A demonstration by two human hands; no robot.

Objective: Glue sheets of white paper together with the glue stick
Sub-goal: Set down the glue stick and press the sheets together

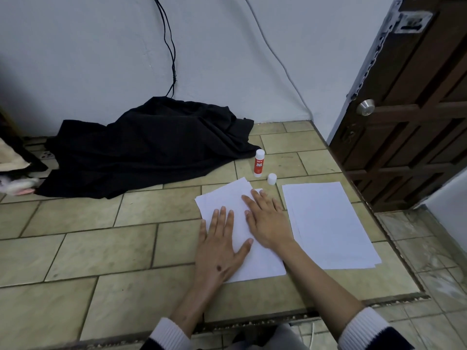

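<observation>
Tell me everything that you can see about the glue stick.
The glue stick is a small tube with a red label, white lettering and a white upper part. It stands upright on the tiled surface, beyond the sheets of paper and close to the edge of the black cloth. Its white cap is off and stands beside it. No hand touches it.

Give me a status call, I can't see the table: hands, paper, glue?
Left hand and right hand flat, pressing paper sheets. Glue stick upright behind them, cap off beside it. Spare paper stack right. Nothing in the way.
</observation>
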